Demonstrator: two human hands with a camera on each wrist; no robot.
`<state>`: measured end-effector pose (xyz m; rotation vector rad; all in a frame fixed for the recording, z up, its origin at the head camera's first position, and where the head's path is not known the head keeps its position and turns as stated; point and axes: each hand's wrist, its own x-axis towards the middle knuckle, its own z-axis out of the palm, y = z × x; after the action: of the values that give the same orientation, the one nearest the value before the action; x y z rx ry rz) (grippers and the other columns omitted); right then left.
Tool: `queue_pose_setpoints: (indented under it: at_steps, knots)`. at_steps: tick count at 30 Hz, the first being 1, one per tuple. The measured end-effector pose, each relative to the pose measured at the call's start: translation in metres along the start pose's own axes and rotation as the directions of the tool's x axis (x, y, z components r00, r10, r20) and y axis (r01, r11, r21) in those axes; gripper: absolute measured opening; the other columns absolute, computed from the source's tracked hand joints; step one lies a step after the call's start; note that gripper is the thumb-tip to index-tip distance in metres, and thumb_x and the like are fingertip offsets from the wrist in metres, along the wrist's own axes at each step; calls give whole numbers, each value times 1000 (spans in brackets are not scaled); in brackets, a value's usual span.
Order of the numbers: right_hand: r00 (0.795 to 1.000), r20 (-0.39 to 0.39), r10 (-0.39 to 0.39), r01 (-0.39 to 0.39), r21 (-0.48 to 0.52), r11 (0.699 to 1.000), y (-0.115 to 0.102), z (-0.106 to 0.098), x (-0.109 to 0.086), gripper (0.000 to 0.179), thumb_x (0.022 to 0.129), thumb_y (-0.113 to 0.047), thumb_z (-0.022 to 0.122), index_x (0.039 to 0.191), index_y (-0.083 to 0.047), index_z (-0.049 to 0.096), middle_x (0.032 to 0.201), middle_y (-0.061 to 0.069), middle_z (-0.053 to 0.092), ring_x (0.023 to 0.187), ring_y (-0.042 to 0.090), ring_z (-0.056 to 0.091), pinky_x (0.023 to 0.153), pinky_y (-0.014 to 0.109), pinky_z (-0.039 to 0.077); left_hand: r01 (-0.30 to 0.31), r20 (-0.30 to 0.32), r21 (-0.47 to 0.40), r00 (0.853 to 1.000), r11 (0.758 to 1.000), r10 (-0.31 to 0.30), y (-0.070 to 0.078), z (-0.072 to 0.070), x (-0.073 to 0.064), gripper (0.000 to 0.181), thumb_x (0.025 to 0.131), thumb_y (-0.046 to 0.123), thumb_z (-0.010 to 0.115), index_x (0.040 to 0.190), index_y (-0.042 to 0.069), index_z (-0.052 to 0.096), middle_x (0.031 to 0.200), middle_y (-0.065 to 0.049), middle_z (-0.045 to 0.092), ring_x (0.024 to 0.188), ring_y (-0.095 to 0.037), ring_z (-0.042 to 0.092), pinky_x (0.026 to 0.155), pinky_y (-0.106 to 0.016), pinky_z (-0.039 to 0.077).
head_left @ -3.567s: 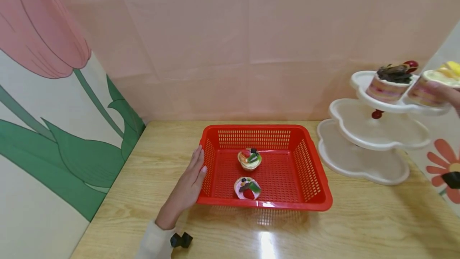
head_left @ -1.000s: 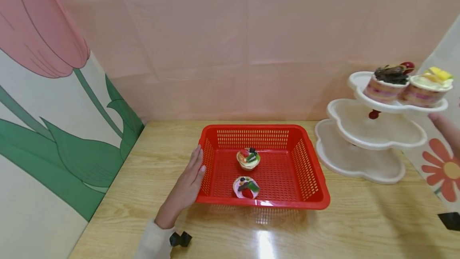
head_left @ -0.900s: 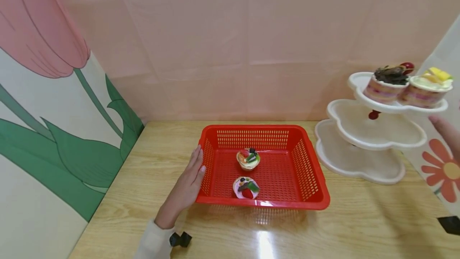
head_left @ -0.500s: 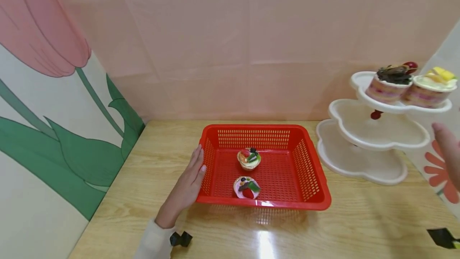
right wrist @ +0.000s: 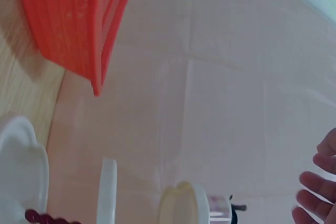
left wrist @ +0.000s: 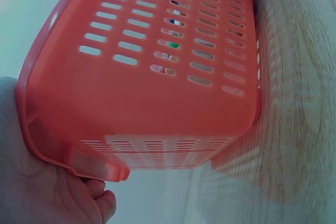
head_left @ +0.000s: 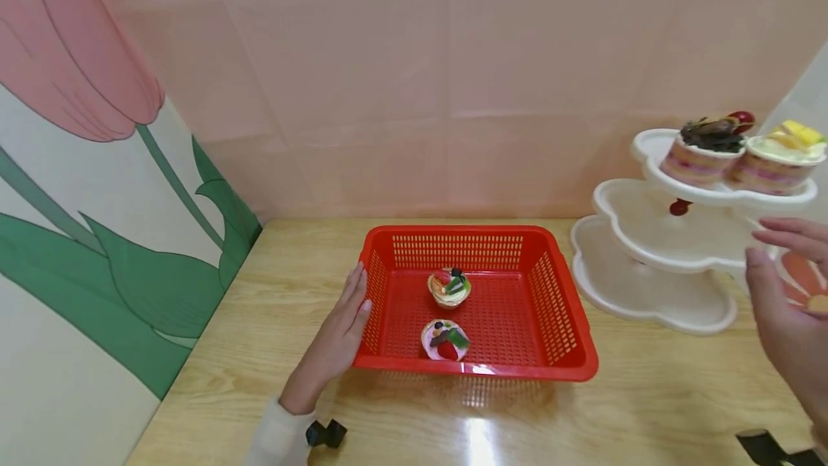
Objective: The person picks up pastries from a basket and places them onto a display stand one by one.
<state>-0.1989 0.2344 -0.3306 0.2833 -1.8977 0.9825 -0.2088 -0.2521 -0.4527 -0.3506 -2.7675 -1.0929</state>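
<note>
My left hand (head_left: 333,340) lies with straight fingers against the left rim of a red plastic basket (head_left: 517,371); the left wrist view shows the hand (left wrist: 50,195) at the rim too. Inside the basket sit two small fruit-topped cupcakes, one with white cream (head_left: 448,293) and a nearer one with pink cream (head_left: 435,345). My right hand (head_left: 792,322) is in the air before a white three-tier stand (head_left: 686,239), fingers apart and holding nothing. On its top tier stand a chocolate-topped cake cup (head_left: 698,164) and a yellow-fruit-topped cake cup (head_left: 773,167), side by side.
The basket and stand are on a wooden table (head_left: 614,416), the stand to the right of the basket. A pink cloth backdrop (head_left: 446,92) rises behind them. A wall with a painted tulip (head_left: 84,56) borders the left side.
My right hand, earlier at the yellow-fruit-topped cake cup on the top tier, has let go and moved down, then further into view with fingers spread. The left hand stays at the basket rim.
</note>
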Motion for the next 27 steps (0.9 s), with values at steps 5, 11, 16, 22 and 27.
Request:
queue_pose_setpoints:
  at_steps: [5, 11, 16, 22, 27]
  knots:
    - [993, 81, -84, 81, 36, 996, -12, 10, -10, 23, 81, -1, 67, 103, 7, 69, 112, 16, 66, 108, 7, 57, 77, 5, 36, 1, 3, -10, 1000, 1000, -1, 0, 0, 0, 61, 101, 49, 23, 152, 17, 12, 158, 6, 3, 143, -12, 2, 108, -51, 23]
    - [968, 77, -240, 226, 151, 962, -21, 33, -17, 22, 78, -6, 73, 95, 7, 71, 95, 15, 71, 94, 2, 61, 87, 12, 40, -1, 4, -7, 1000, 1000, 1, -1, 0, 0, 60, 102, 47, 24, 152, 17, 12, 158, 6, 2, 144, -14, 2, 108, -51, 22]
    - [939, 193, -284, 261, 139, 955, -27, 49, -24, 28, 81, -20, 74, 99, 2, 72, 94, 12, 70, 95, -2, 58, 87, 10, 38, -7, -8, -10, 1000, 1000, 7, -2, -1, 0, 56, 103, 39, 28, 152, 16, 13, 158, 4, 3, 144, -15, 3, 108, -51, 22]
    - [900, 296, -320, 272, 190, 943, -26, 66, -34, 33, 82, -28, 74, 100, -1, 71, 94, 9, 70, 94, 1, 58, 87, 10, 38, -25, -4, -21, 1000, 999, 25, -2, 0, 1, 55, 104, 33, 30, 152, 13, 13, 159, 2, 3, 144, -15, 3, 109, -50, 20]
    - [859, 389, -333, 274, 201, 941, -25, 82, -43, 39, 83, -40, 71, 104, -6, 71, 98, 5, 69, 94, 9, 59, 89, 10, 38, -19, -2, -17, 1000, 1000, 19, -1, 0, 2, 54, 104, 27, 32, 152, 14, 12, 159, 2, 3, 144, -16, 4, 109, -51, 21]
